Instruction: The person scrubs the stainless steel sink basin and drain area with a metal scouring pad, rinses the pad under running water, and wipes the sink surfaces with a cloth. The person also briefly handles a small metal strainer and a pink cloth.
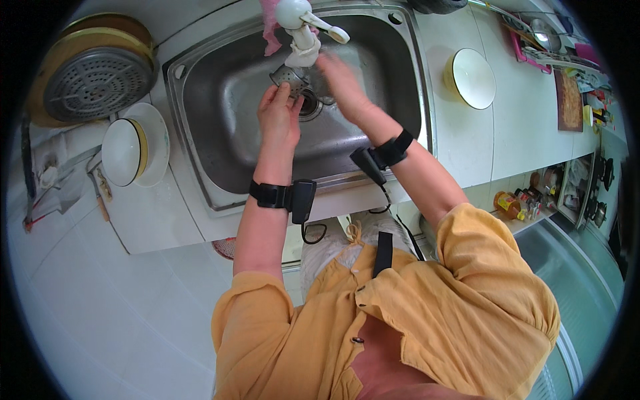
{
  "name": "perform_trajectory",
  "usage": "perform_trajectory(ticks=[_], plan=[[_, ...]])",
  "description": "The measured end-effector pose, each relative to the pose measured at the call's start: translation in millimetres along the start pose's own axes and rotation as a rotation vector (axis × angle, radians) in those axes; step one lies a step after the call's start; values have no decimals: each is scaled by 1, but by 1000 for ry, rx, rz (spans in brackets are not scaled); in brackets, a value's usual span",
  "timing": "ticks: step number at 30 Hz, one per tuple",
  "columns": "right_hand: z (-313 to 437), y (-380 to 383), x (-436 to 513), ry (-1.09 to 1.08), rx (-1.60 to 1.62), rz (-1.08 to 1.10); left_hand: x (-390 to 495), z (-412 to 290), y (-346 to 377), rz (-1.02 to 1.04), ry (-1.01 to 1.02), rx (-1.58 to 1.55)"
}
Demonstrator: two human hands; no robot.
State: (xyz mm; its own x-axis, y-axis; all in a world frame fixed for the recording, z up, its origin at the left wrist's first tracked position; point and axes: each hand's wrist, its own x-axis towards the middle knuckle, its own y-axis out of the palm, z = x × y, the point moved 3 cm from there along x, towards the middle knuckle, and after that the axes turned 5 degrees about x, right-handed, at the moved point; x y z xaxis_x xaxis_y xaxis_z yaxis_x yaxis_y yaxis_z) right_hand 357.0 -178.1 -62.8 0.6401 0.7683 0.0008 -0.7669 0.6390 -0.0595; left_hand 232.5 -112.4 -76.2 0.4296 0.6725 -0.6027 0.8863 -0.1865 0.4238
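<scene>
My left hand (281, 112) grips a small perforated metal strainer basket (291, 80) beneath the tap (300, 35), whose spout is wrapped in white cloth. Just to its right is my right hand (342, 85), blurred, beside the spout; its fingertips are unclear and whether it holds anything cannot be told. Both hands are over the stainless steel sink (235, 145), close to the drain (311, 106). A pink cloth (270, 25) hangs by the tap.
Left of the sink, a steamer tray (100, 85) leans on the wall above stacked bowls (120, 152) and a wooden-handled tool (102, 205). A white enamel bowl (474, 79) stands on the right counter, with a dish rack (542, 50) and wooden board (569, 102) beyond.
</scene>
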Motion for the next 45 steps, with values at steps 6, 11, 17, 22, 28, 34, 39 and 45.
perform_trajectory(ticks=[6, 11, 17, 22, 28, 34, 39, 45], plan=[[-27, 4, 5, 147, 25, 17, -13, 3, 17, 195, 2, -120], [-46, -13, -21, 795, 662, -159, -13, -19, 30, 397, -41, -325], [-12, -7, -6, 724, 1183, -120, -7, 3, 14, 327, -296, -403], [-13, -12, -2, 711, 1030, -122, -1, -2, 2, 193, -252, -58], [10, -1, -17, 512, 534, 106, -3, -7, 9, 194, -226, 8], [33, -32, -11, 565, 359, -98, 3, -11, -1, 325, -378, -237], [19, -19, -10, 517, 280, -101, 12, -9, -2, 254, -317, -204], [-1, 29, -35, 479, 358, 116, 23, 7, 0, 136, 16, 117]])
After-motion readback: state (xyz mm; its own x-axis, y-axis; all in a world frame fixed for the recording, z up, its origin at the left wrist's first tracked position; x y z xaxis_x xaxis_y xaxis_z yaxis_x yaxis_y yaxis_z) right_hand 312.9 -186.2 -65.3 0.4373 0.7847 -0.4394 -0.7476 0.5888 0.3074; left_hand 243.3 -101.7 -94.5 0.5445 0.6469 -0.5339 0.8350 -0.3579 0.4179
